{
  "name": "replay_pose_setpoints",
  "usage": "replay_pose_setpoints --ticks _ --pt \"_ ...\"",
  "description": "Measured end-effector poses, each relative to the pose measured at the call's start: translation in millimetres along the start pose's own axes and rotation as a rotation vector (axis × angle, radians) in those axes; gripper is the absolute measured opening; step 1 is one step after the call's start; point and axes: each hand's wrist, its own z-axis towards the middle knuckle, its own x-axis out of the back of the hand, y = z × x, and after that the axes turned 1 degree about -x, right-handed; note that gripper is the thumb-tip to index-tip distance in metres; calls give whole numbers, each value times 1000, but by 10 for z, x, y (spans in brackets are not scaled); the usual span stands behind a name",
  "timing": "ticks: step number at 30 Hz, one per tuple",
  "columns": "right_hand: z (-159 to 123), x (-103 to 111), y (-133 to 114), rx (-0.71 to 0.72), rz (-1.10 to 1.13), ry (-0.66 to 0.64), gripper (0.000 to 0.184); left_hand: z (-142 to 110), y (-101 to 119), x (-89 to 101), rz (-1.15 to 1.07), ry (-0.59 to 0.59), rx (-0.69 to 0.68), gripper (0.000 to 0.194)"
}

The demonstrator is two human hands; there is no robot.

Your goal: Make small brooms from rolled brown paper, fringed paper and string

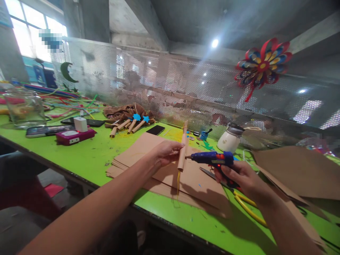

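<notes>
My left hand (168, 152) pinches a rolled brown paper tube (182, 156) and holds it up over the stacked sheets. Yellow strands (178, 180) hang from the tube's lower end. In my right hand (236, 175) is a blue hot glue gun (209, 158), its red light lit and its nozzle pointing left, at or very near the tube's side. Brown kraft paper sheets (148, 150) lie stacked beneath both hands. Scissors with yellow handles (249, 212) rest by my right wrist, their blades partly under the glue gun.
Finished-looking paper pieces with blue flowers (136, 117) lie at the back. A glass jar (25, 108), phone (47, 131) and purple power strip (75, 136) stand left. A white pot (230, 140) and more brown paper (300, 170) are right. A perforated screen (170, 78) borders the green table (101, 157).
</notes>
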Motion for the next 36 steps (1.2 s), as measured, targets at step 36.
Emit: replay_pose_setpoints --ticks 36 --pt "15 -24 -7 12 82 -12 35 9 64 44 -40 8 14 3"
